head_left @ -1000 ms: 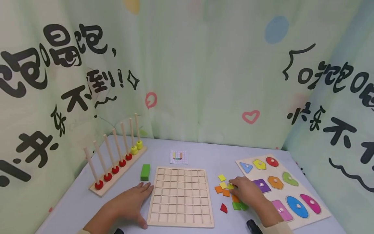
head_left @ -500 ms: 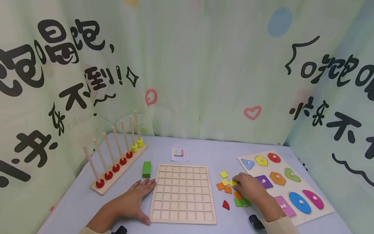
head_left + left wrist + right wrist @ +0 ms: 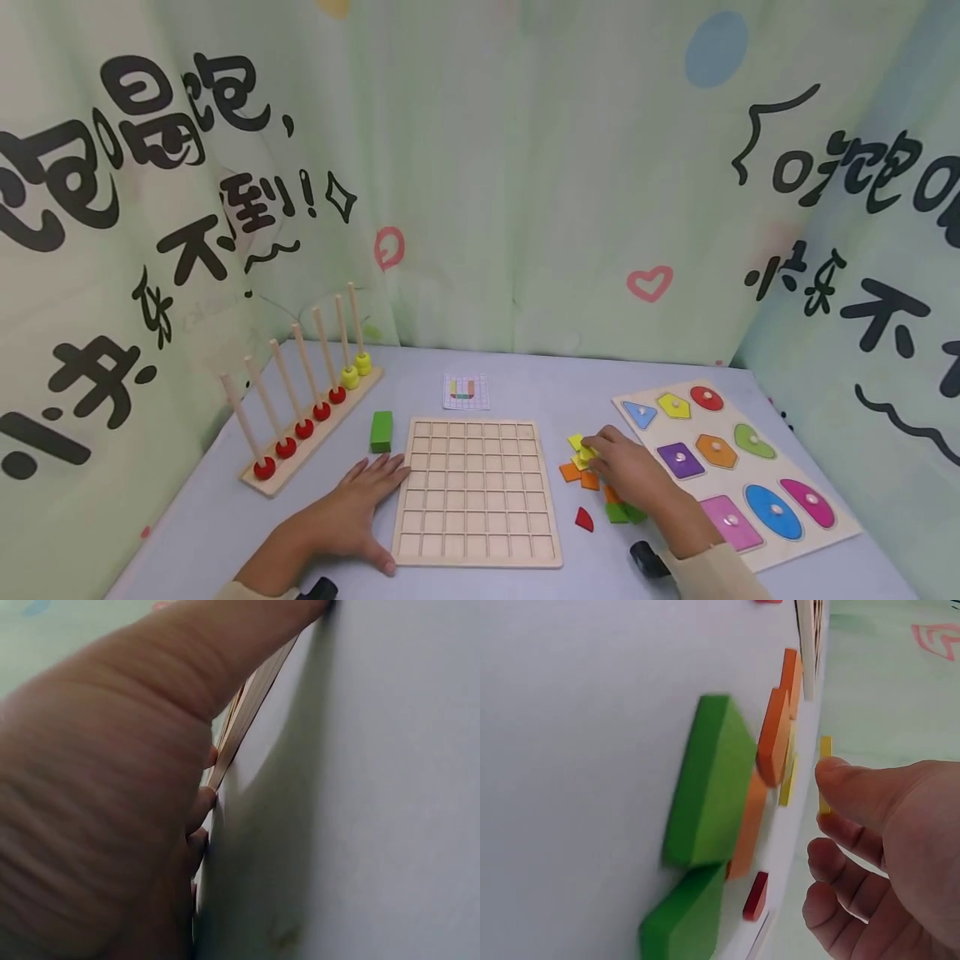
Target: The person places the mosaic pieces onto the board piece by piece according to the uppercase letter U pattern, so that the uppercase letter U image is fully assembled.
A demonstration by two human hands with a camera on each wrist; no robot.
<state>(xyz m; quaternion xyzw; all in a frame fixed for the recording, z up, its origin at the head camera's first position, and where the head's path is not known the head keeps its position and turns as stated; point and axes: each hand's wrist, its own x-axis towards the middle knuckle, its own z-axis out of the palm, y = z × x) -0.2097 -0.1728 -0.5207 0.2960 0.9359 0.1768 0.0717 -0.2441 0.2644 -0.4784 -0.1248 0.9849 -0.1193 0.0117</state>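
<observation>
My left hand point(image 3: 357, 511) lies with fingers spread at the left edge of a wooden grid board point(image 3: 476, 492); fingertips and thumb touch its side. In the right wrist view, my right hand point(image 3: 922, 847) pinches a thin yellow tile point(image 3: 826, 746) between thumb and index finger, raised off the table. Below that hand in the head view are other yellow tiles point(image 3: 575, 442), orange tiles point(image 3: 570, 472) and green tiles point(image 3: 617, 512). The right hand partly hides this pile. A red quarter-round piece point(image 3: 584, 520) lies between pile and board.
A peg stand point(image 3: 315, 433) with red and yellow beads stands at the left. Near it is a green block point(image 3: 382, 432). A small pattern card point(image 3: 466, 392) lies behind the board. On the right is a knobbed shape puzzle point(image 3: 738, 471), close to the right forearm.
My right hand has lifted slightly and moved a little left with the yellow tile pinched in its fingers. The left hand keeps its place at the board's edge.
</observation>
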